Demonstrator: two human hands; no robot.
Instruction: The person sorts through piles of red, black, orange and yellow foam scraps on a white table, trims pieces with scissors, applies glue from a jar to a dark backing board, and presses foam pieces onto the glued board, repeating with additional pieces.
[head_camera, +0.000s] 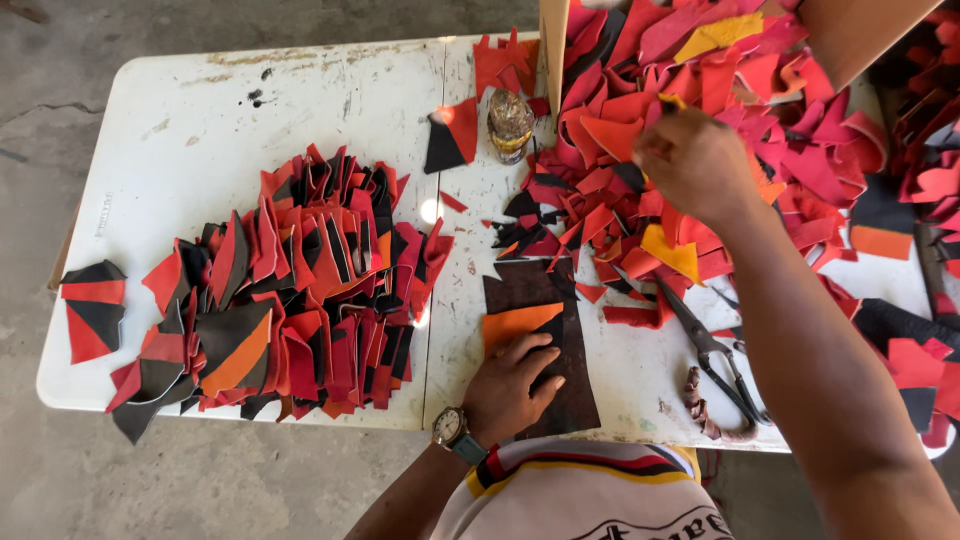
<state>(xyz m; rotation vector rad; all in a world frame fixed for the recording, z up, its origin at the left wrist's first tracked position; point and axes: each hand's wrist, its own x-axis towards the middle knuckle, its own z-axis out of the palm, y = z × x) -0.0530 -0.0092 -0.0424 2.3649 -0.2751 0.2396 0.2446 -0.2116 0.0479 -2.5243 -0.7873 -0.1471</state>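
Left hand (512, 385) nearest, fingers spread flat on orange piece (518, 322) atop dark board (545, 340) at table (330, 90) edge; right hand (692, 165) pinching into scrap heap (720, 90); likely light, limp leather, best taken by an edge.

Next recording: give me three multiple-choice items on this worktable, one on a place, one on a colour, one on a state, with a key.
1. Where do the scissors lie?
A. right of the dark board
B. on the stacked pile
C. on the floor

2. What colour is the piece under the left hand?
A. orange
B. green
C. white

3. What is the right hand doing?
A. resting flat
B. picking in the loose scrap heap
C. holding scissors

Key: 1 A, they lie beside the dark board; 2 A, orange shows above the fingers; 3 B, fingertips pinch among scraps.
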